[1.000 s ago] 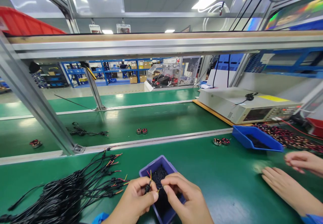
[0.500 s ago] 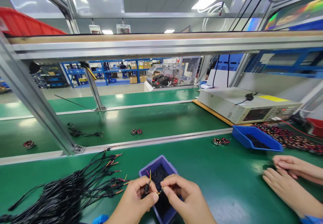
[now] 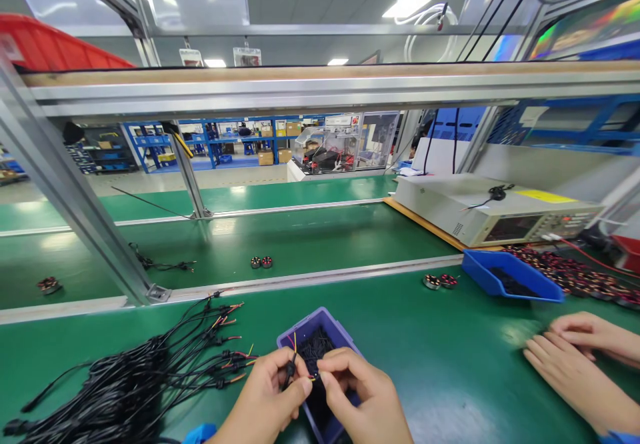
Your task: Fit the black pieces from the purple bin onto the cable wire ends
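Observation:
In the head view my left hand (image 3: pixel 270 391) is closed on a black cable (image 3: pixel 291 368) with thin red and yellow wires at its end. My right hand (image 3: pixel 367 394) pinches at a small dark piece by a yellow wire, close to the left fingertips; what exactly it grips is too small to make out. Both hands are over a purple bin (image 3: pixel 324 313), which holds many small black tube-like pieces (image 3: pixel 316 345). To the left lies a big bundle of black cables (image 3: pixel 125 384) with coloured bare wire ends.
Another person's hands (image 3: pixel 570 361) work at the right, near a blue tray (image 3: pixel 500 283) and a pile of small motors (image 3: pixel 565 274). Two motors (image 3: pixel 440 281) lie beside the tray. A grey instrument (image 3: pixel 490 207) stands behind; a metal post (image 3: pixel 95 191) rises at left.
Two motors, a single motor and a cable on the green strip beyond the rail have shifted left. My hands stay close together over the bin, the right one turned slightly.

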`<state>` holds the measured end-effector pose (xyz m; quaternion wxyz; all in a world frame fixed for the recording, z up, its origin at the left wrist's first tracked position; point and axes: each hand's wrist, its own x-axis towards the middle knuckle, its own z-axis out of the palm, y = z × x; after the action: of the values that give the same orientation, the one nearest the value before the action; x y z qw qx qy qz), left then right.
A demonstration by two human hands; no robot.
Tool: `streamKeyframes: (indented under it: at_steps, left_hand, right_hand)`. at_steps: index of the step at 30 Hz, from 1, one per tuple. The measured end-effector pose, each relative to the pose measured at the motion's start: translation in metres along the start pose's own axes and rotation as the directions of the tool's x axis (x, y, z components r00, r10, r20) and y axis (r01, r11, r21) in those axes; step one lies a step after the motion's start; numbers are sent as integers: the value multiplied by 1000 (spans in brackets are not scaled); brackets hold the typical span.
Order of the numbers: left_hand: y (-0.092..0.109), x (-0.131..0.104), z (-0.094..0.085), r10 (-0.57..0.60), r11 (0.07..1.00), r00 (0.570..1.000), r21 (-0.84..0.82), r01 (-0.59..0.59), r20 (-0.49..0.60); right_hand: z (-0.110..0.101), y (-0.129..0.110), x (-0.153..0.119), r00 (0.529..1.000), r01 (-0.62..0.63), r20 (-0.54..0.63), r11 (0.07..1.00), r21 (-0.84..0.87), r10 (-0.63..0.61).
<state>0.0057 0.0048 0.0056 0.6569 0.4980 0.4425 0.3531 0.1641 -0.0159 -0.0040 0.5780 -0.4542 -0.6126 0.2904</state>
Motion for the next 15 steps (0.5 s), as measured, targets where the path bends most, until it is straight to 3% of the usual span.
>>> streamKeyframes:
  at_steps: [2,7,10,15]
  left_hand:
    - [-1,0,-1,-1,1000,1000,8,1,-5]
    - [-4,3,-5,76,995,997,57,-76,-7]
    - [-8,3,-4,96,994,994,56,-99,47]
    - [-9,-3,0,22,1000,997,-1,-22,76]
  right_hand:
    - [0,0,0,1000,-5,14,1000,16,5]
    - [1,-2,-2,991,132,-23,989,-60,-134]
    - [2,-1,-2,998,68,3,997,-24,-68]
    - [2,0,-2,999,-44,20,998,43,43]
